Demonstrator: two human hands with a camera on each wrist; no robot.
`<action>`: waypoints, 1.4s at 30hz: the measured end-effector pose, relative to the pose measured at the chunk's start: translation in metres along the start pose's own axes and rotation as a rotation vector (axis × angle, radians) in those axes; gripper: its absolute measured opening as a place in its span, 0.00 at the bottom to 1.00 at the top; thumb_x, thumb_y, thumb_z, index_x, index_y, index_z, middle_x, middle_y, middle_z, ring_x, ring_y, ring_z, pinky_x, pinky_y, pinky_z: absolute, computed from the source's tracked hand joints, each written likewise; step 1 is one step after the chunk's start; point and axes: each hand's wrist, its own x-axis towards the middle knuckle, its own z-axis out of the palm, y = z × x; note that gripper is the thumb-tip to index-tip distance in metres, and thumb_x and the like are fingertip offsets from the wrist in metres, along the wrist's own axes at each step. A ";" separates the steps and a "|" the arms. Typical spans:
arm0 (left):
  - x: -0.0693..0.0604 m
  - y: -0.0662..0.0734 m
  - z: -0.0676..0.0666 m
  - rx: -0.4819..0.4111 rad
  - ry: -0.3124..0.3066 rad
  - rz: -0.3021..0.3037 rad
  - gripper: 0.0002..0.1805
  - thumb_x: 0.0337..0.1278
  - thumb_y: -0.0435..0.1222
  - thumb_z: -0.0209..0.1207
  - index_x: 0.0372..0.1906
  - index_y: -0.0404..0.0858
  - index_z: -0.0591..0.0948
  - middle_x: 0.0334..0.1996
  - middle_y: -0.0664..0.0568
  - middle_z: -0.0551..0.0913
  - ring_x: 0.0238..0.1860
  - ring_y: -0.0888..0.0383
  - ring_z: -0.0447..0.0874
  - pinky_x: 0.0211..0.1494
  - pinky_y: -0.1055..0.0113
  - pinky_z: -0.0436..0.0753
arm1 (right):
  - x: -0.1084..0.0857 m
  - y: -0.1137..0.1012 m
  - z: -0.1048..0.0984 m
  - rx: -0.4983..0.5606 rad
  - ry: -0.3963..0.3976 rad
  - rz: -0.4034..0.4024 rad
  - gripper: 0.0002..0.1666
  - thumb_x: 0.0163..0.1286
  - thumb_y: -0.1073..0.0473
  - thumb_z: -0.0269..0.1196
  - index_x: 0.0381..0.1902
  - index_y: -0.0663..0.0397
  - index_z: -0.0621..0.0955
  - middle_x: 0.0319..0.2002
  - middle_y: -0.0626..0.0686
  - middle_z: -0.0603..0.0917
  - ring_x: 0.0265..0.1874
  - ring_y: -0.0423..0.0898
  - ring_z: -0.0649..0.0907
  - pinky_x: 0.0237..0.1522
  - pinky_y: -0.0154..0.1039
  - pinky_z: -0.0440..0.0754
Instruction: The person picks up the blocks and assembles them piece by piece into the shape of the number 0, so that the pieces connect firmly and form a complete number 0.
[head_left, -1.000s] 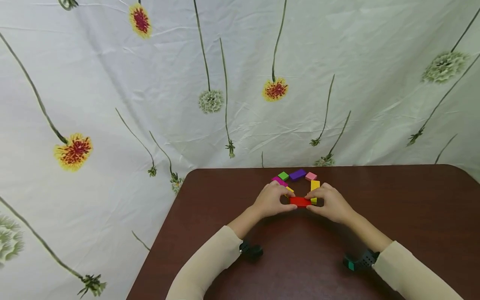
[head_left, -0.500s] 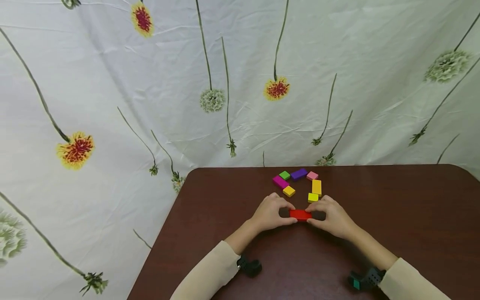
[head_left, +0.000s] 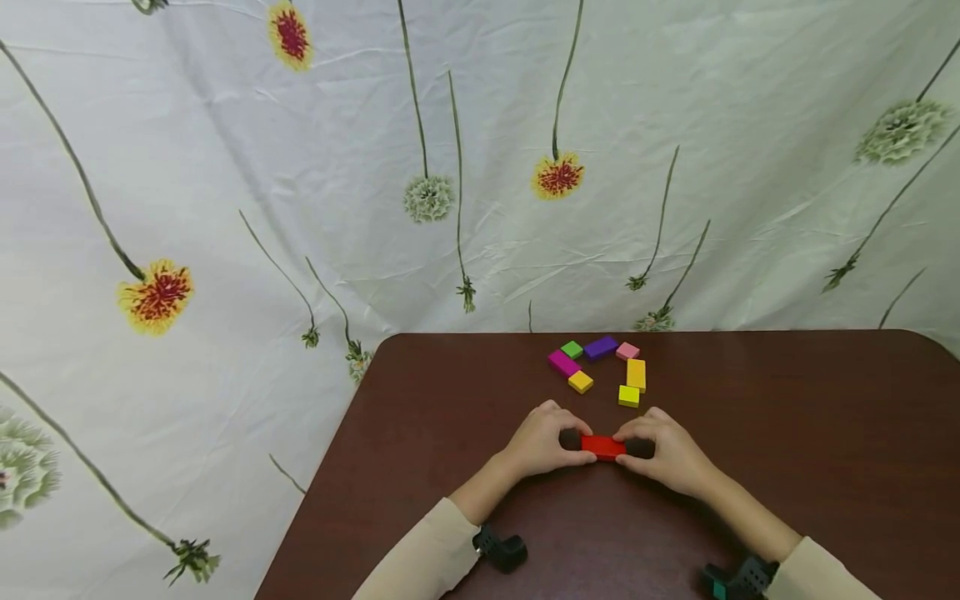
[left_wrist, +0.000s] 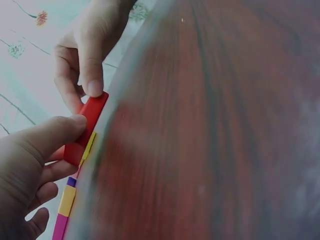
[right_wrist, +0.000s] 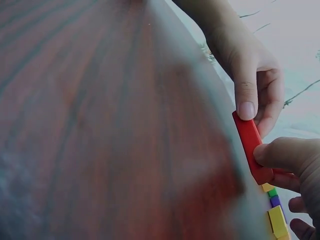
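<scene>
A flat red block (head_left: 603, 447) is held between both hands, near the middle of the table. My left hand (head_left: 542, 442) pinches its left end, thumb on the near side and fingers on the far side. The right hand (head_left: 669, 452) pinches the right end the same way. In the left wrist view the red block (left_wrist: 91, 120) appears tilted, with a thumb near each end. The right wrist view shows the red block (right_wrist: 250, 145) gripped likewise. Whether it touches the table I cannot tell.
Beyond the hands, several blocks form an arch with a gap toward me: orange-yellow (head_left: 581, 382), magenta (head_left: 564, 363), green (head_left: 572, 349), purple (head_left: 601, 347), pink (head_left: 627, 352), a larger yellow (head_left: 636, 374) and a smaller yellow (head_left: 628, 396). A flowered cloth (head_left: 495, 167) hangs behind the brown table (head_left: 795, 417).
Both hands have drawn the red block toward me, away from the arch of blocks. The orange-yellow and smaller yellow blocks, partly covered before, now show fully.
</scene>
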 end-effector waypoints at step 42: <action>-0.014 -0.009 0.019 -0.169 0.037 -0.004 0.18 0.46 0.46 0.74 0.43 0.46 0.85 0.36 0.61 0.82 0.38 0.66 0.70 0.44 0.76 0.68 | 0.016 0.024 -0.011 0.116 0.095 0.259 0.17 0.59 0.59 0.73 0.44 0.59 0.85 0.41 0.54 0.83 0.39 0.50 0.77 0.42 0.48 0.76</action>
